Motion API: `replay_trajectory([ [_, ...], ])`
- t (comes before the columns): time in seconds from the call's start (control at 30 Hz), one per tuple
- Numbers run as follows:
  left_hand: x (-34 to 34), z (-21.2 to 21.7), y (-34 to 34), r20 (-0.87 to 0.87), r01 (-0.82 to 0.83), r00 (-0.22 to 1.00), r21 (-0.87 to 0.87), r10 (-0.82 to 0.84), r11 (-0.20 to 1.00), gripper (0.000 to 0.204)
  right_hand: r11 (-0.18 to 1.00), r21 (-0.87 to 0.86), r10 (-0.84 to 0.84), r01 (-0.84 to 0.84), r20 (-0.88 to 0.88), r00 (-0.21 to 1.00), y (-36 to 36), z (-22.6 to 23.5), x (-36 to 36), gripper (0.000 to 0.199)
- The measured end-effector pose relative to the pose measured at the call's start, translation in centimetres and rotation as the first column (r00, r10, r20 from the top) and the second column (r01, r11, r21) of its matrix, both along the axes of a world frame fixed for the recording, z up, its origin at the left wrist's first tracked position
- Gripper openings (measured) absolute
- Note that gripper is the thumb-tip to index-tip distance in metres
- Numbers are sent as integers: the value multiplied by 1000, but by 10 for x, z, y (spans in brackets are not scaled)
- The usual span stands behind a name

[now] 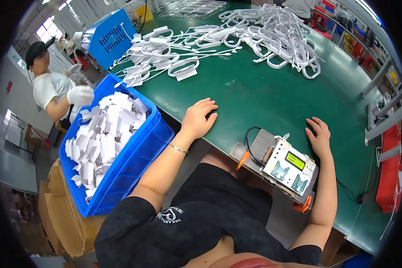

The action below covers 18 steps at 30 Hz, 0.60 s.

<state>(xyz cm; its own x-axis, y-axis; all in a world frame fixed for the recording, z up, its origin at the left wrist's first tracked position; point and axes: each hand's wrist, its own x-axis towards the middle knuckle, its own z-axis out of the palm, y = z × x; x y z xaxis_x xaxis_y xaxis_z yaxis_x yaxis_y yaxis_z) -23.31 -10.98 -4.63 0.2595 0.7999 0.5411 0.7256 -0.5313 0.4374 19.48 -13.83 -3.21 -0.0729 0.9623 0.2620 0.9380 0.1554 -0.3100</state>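
My left hand (198, 119) rests on the green tabletop (254, 98) near its front edge, fingers stretched out and thumb apart, holding nothing. Farther right, my right hand (319, 136) lies on the same surface with its fingers spread and nothing in them. Just left of that hand, at the table's edge, is a small white electronic tester (289, 166) with a lit yellow-green screen and a black cable. Beyond both hands, bundled white cables (272, 33) lie in a large heap, and several more bundles (158, 56) with white paper bands spread toward the left.
A blue plastic crate (134, 172) full of white paper pieces (107, 134) stands left of my arm, above a cardboard box (64, 214). A blue machine (108, 39) sits at the far left. Orange clamps (243, 160) hold the tester's base. A gloved co-worker (53, 89) is beyond the crate.
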Motion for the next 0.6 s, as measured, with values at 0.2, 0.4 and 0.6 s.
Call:
replay_trajectory([
  [0.2,-2,2,-1,0,4,1000,-26,-4,1000,21,1000,-4,-3,3,8,1000,-2,4,-5,34],
  [0.4,0,1,-2,-3,1,1000,-25,-1,1000,21,1000,-7,-6,6,5,1000,-1,3,-5,34],
  [0.6,-1,-1,-2,7,0,1000,-22,1,1000,21,1000,-8,-10,10,10,1000,-1,3,-4,34],
])
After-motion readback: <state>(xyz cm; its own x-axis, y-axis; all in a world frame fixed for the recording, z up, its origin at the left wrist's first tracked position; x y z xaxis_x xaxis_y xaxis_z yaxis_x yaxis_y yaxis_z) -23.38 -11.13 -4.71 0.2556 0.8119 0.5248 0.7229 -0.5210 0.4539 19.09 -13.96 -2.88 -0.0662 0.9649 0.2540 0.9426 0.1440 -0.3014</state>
